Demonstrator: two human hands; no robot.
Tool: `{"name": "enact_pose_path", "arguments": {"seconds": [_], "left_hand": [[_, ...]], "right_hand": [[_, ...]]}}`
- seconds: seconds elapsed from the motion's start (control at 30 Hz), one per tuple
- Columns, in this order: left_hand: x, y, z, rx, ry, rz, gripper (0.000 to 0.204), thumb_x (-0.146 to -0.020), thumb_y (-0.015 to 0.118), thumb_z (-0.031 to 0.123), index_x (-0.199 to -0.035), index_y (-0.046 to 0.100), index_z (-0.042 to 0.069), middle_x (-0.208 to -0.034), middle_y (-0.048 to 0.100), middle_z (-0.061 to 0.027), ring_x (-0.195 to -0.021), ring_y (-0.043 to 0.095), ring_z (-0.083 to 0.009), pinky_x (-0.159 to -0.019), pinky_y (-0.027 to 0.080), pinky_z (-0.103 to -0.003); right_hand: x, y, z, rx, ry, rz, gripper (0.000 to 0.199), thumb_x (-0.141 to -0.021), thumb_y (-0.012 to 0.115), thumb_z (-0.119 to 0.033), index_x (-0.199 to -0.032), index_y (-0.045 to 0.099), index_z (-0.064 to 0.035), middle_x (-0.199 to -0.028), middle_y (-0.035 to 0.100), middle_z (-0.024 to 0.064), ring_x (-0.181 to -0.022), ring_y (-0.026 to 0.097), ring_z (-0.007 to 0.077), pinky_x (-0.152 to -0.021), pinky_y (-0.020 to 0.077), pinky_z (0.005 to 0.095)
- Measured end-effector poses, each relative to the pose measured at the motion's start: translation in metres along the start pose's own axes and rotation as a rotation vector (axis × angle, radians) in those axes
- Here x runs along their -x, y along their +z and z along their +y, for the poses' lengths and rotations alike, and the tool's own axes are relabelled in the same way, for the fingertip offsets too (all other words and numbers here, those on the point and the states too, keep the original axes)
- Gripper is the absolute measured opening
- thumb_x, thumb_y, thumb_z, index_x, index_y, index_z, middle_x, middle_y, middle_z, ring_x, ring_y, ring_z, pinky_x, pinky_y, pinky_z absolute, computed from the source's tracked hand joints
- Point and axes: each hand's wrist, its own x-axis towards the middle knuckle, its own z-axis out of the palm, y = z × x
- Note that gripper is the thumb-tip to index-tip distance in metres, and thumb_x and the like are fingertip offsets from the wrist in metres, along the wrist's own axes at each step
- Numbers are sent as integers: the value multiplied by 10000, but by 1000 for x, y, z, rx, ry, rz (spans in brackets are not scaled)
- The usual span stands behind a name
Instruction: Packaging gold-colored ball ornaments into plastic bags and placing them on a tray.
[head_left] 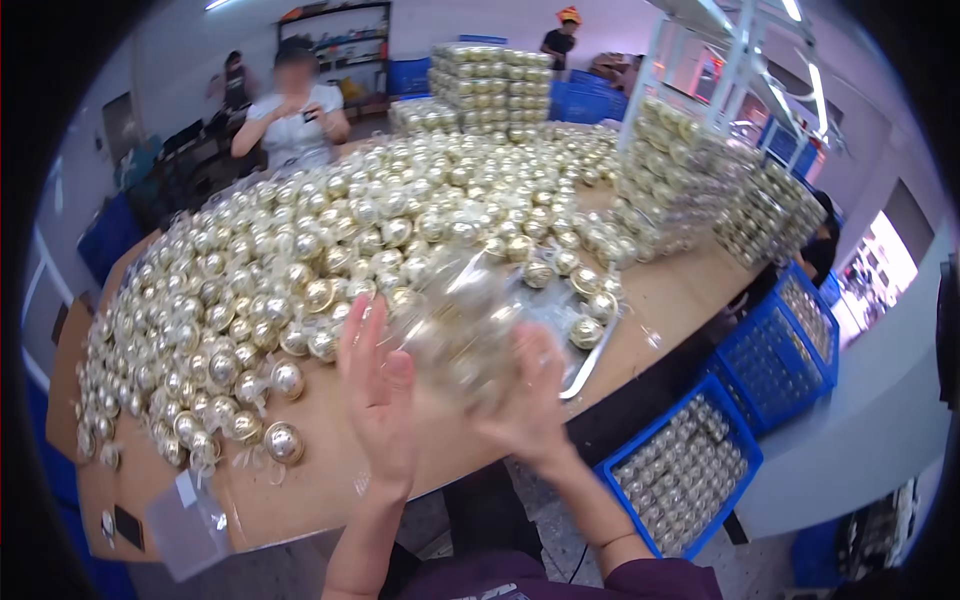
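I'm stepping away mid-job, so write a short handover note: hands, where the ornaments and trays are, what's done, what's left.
Left hand: open, palm toward a clear tray of balls, beside it; contact unclear.
Right hand: holds that tray, blurred, raised above the table.
Loose gold balls: heaped across the table's middle and left.
Done: filled trays stacked at the far end and to the right; blue crates on the floor at right hold more balls.
Left: most of the heap is still loose.
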Motion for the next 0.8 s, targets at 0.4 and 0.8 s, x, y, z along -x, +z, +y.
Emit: {"name": "enact_pose_path", "arguments": {"seconds": [0.4, 0.8], "left_hand": [[107, -282, -9, -1426, -327, 22, 627, -781, 726, 363, -1319, 509, 125, -1426, 410, -160, -1379, 277, -367, -1141, 133, -530], [162, -319, 24, -1078, 121, -341, 242, -732, 689, -22, -955, 685, 69, -904, 691, -102, -773, 651, -272, -681, 491, -381]], "right_hand": [[-194, -72, 464, 915, 126, -507, 575, -798, 670, -416, -1277, 580, -112, -1253, 563, 211, -1161, 510, 402, -987, 404, 481], [-19, 68, -57, -455, 101, -1369, 361, -941, 483, -284, -1127, 668, -37, -1036, 676, 109, -810, 627, 139, -684, 514, 286]]}}
